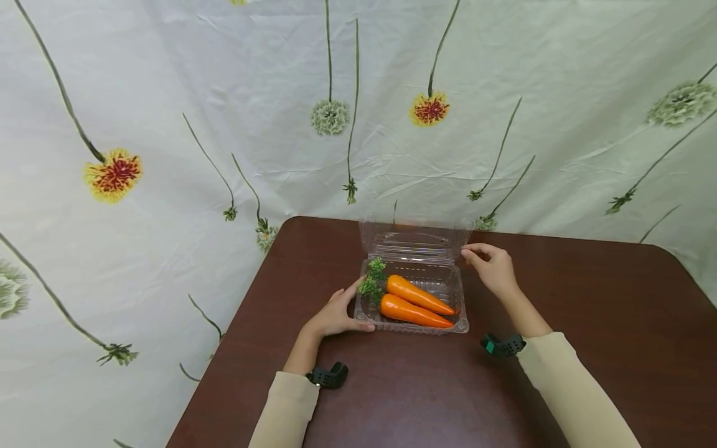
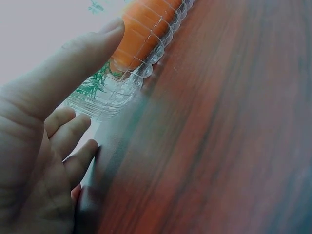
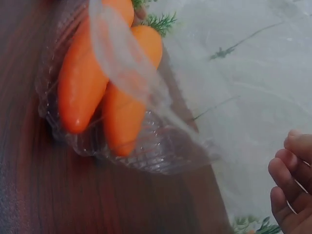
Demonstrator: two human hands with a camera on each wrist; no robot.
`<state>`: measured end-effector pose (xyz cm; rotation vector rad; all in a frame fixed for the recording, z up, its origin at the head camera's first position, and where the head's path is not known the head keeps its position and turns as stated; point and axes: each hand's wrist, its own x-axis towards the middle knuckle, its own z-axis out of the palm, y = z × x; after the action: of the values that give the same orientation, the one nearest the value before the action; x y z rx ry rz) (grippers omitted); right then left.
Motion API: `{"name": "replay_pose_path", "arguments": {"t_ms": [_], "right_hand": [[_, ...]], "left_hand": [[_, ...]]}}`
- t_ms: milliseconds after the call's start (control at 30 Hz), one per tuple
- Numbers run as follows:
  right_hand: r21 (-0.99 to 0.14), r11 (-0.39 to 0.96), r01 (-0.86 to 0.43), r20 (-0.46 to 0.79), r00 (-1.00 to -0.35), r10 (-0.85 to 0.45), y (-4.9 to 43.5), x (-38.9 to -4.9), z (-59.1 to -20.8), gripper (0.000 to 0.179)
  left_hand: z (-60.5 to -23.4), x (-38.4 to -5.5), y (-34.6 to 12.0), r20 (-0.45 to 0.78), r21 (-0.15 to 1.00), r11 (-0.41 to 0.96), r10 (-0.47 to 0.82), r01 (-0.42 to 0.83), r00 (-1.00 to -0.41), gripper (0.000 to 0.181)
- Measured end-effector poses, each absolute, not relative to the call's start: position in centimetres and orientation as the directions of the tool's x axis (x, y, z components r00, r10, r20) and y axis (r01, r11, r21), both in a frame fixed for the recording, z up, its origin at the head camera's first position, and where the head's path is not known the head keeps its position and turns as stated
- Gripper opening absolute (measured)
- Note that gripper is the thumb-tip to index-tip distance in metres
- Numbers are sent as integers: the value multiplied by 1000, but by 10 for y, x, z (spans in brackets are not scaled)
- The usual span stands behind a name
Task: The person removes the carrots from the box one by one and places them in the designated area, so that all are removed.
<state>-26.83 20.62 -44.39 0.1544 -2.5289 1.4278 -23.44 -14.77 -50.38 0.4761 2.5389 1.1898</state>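
A clear plastic clamshell box (image 1: pixel 461 292) lies on the table with its lid (image 1: pixel 414 239) raised at the back. Inside are two orange carrots (image 1: pixel 417 311) side by side, their green leafy tops (image 1: pixel 372 283) toward the left end. My left hand (image 1: pixel 335 314) holds the box's front left corner, thumb (image 2: pixel 105 39) at the front wall and fingers along the left side. Beside the lid's right edge is my right hand (image 1: pixel 494 267), thumb and forefinger close together. The right wrist view shows its fingers (image 3: pixel 282 175) loosely bent and apart from the blurred lid rim.
A dark reddish-brown table (image 1: pixel 414 386) with rounded back corners carries the box. A pale cloth (image 1: pixel 269 74) printed with flowers hangs behind it and along the left. Dark bands (image 1: pixel 329 376) sit on both wrists, by the cream sleeves (image 1: pixel 571 386).
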Motion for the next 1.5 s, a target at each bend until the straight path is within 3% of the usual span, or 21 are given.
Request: {"name": "replay_pose_path", "arguments": {"t_ms": [767,1500], "right_hand": [[-822,566,-56,102,-994,50,205,-286,-466,30],[-869,476,136,-107,-990,88,200,-293,-471,32]], "left_hand": [[-505,-230,-146,-123,785,596,415,168,-901,111],[-504,-233,-147,-125,786,597,409,161,-904,110]]}}
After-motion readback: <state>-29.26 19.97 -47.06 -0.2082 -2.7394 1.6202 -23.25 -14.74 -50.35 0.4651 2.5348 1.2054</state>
